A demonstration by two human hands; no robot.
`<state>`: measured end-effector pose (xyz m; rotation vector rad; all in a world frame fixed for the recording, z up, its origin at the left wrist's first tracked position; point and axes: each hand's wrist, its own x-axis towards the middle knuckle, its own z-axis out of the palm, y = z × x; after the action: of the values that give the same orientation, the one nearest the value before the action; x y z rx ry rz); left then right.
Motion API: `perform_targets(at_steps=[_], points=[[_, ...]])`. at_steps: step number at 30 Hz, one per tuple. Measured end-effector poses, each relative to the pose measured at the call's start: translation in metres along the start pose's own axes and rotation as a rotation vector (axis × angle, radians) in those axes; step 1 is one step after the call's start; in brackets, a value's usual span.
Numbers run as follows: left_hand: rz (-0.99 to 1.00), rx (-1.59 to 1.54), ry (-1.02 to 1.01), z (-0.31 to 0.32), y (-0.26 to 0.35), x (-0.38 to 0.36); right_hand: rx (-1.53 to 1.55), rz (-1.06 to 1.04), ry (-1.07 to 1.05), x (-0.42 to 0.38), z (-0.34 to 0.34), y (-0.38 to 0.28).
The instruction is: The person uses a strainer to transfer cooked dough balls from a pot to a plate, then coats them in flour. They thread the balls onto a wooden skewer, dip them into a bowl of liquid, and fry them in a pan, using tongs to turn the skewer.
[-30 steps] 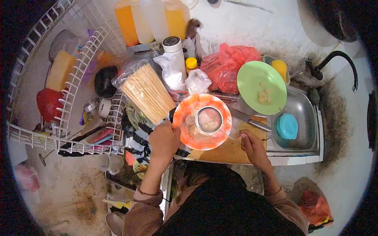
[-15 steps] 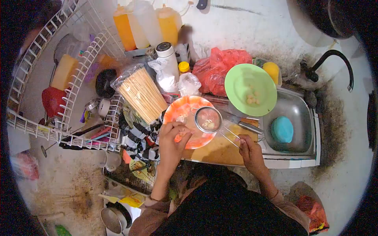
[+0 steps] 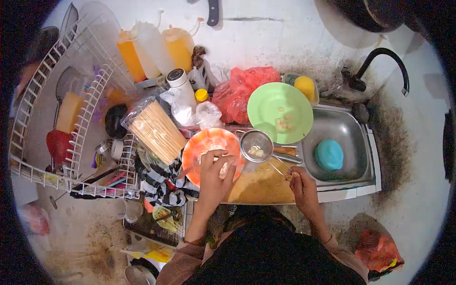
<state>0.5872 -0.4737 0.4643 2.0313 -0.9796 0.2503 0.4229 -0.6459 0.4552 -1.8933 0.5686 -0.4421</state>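
Note:
My right hand (image 3: 300,185) grips the wire handle of a small metal strainer (image 3: 256,146) with a few pale pieces in it. The strainer hangs past the right rim of an orange-and-white bowl (image 3: 202,145), over the wooden cutting board (image 3: 260,186). My left hand (image 3: 214,176) reaches into the bowl, fingers curled around a pale piece of food. A green plate (image 3: 271,107) with a few pale pieces rests on the sink's edge just beyond the strainer. A knife (image 3: 286,156) lies on the board under the strainer.
A bag of wooden skewers (image 3: 154,130) leans left of the bowl. Squeeze bottles (image 3: 153,47), a white shaker (image 3: 183,88) and a red plastic bag (image 3: 237,92) stand behind. A wire dish rack (image 3: 71,123) fills the left. The sink (image 3: 346,142) holds a blue lid (image 3: 328,155) under a black tap (image 3: 380,64).
The strainer has been lifted out of the bowl and moved right, toward the green plate. My left hand went from the bowl's rim into the bowl. The view shifted.

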Motion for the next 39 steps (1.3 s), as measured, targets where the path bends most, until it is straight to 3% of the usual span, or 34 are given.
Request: perform_targets(at_steps=[9,12,18,24,30,33,39], points=[[0.015,-0.106,-0.065,0.013,-0.007,-0.005,0.074,-0.087,0.241,0.043,-0.041,0.005],[0.018,-0.142,-0.059,0.017,-0.009,-0.005,-0.05,-0.161,0.23,0.057,-0.048,0.022],[0.0,-0.172,-0.084,0.017,-0.011,-0.006,-0.226,-0.039,0.257,0.069,-0.045,0.013],[0.003,-0.162,-0.095,0.017,-0.015,-0.006,-0.405,-0.12,0.33,0.073,-0.044,0.016],[-0.028,-0.172,-0.099,0.021,-0.017,-0.004,-0.599,-0.329,0.37,0.079,-0.046,0.03],[-0.011,-0.152,-0.117,0.022,-0.018,-0.002,-0.513,-0.112,0.317,0.078,-0.046,0.021],[0.0,-0.134,-0.124,0.023,-0.015,-0.001,-0.406,-0.043,0.303,0.08,-0.049,0.023]])
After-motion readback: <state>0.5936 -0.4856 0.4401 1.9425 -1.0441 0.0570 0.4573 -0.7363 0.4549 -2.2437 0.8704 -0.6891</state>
